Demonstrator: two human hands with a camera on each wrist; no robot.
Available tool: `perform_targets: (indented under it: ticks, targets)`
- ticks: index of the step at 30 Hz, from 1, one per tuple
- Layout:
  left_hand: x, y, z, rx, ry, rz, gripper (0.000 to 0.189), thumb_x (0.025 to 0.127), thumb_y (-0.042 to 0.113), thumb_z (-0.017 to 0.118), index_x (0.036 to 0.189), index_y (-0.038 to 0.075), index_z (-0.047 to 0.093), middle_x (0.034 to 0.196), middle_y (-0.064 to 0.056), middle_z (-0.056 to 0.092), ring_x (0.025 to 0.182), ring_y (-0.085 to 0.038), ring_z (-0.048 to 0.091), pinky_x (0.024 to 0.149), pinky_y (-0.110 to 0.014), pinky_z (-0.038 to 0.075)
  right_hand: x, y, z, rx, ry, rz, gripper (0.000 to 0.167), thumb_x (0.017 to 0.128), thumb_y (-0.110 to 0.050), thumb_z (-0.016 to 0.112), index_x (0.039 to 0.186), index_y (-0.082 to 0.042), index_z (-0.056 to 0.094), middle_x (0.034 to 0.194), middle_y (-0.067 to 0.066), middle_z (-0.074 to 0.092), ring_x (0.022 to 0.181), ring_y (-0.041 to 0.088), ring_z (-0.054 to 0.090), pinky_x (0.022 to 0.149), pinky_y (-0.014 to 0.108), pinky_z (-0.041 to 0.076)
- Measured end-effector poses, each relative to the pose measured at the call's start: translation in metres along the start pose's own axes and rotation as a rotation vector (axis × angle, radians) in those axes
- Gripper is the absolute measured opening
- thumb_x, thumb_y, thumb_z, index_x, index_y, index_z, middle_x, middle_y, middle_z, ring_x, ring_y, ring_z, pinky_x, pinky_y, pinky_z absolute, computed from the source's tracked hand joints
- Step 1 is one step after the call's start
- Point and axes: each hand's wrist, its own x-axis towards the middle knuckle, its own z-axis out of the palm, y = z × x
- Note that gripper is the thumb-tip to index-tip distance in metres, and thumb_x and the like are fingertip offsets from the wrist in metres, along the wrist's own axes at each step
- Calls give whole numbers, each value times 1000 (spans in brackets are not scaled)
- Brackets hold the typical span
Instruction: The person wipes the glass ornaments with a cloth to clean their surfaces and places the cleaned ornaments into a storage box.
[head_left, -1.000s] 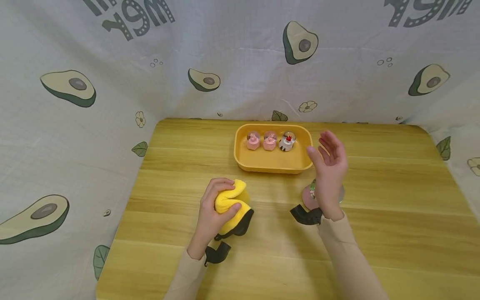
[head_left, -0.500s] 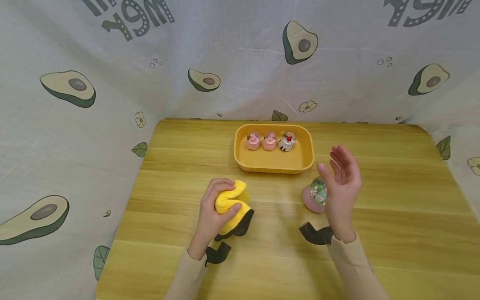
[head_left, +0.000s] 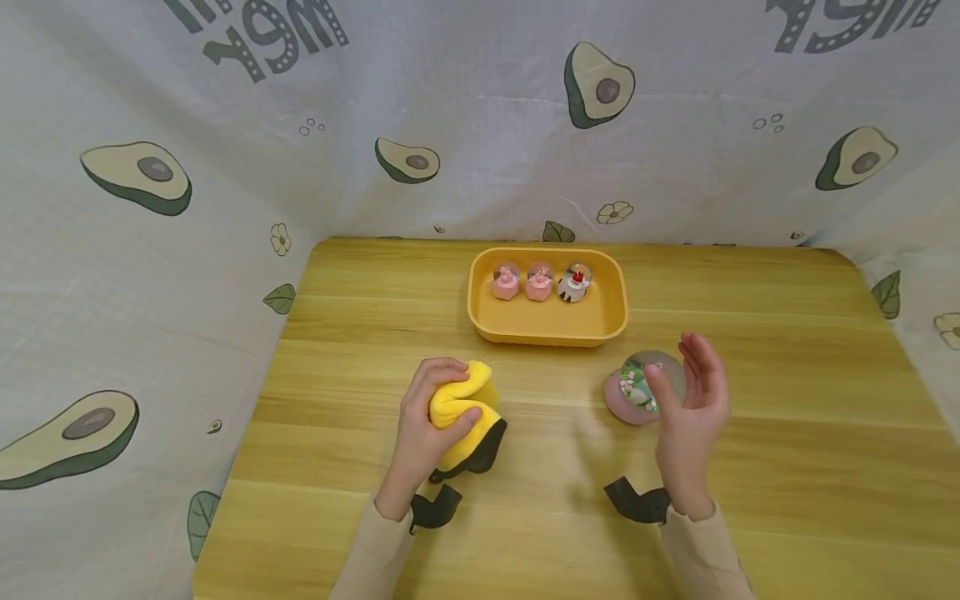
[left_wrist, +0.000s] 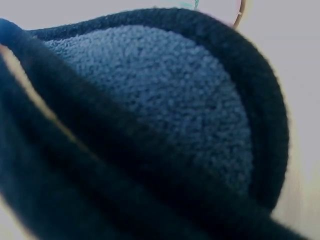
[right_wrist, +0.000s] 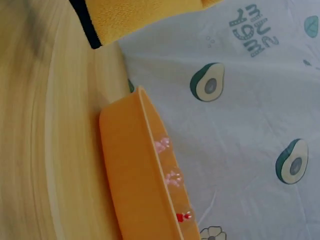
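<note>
Your left hand (head_left: 426, 423) grips yellow cloth (head_left: 455, 406), bunched likely for firm hold. Your right hand (head_left: 690, 421) empty, thumb parted from fingers; snow globe (head_left: 635, 389) ahead-left, contact unclear; tray (head_left: 540, 322) farther ahead, likely corralling small globes (head_left: 539, 285).

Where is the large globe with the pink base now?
In the head view, the globe is right of centre on the table, beside the right hand, below and right of the yellow tray.
</note>
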Motion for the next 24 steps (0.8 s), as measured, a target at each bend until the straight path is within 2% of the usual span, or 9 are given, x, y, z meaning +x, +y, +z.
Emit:
perform_targets:
  ticks: [6,9,16,19,22,24]
  targets:
    - [-1,1,0,-7,-3,-21,38,68,-16,70,102,-6,56,108,-26,53,104,-29,54,93,-30,44,-7,6,-15,-66,47,56,59,77,18,65,132,8,47,131,16,48,127,30,36,111,29,22]
    - [-2,-2,0,-7,-3,-12,36,70,-14,71,102,-6,56,108,-26,53,103,-29,54,93,-31,44,-10,8,-21,-105,62,86,60,77,19,65,133,6,47,134,14,47,130,29,35,112,29,20]
    - [-11,-34,1,-16,-3,-21,38,74,-1,76,107,3,59,114,-17,55,107,-30,53,94,-34,44,-18,20,-35,-165,54,147,67,78,17,65,138,4,40,139,13,41,133,27,31,113,28,18]
    - [-13,-38,1,-25,-4,-14,33,79,12,76,108,6,60,115,-13,55,108,-28,53,94,-35,44,-21,26,-40,-172,58,156,69,78,18,65,139,5,38,140,14,39,134,27,30,112,27,18]
    - [-13,-39,1,-26,-4,-7,33,82,19,75,108,7,60,115,-12,55,108,-27,53,94,-35,44,-24,33,-43,-172,68,164,69,78,19,64,139,5,37,139,14,39,134,29,29,112,26,19]
    - [-13,-37,1,-25,-4,-13,33,80,12,75,108,6,60,115,-13,55,107,-28,53,94,-35,44,-25,37,-45,-168,74,179,70,78,21,63,140,5,35,141,15,37,135,27,29,112,26,19]
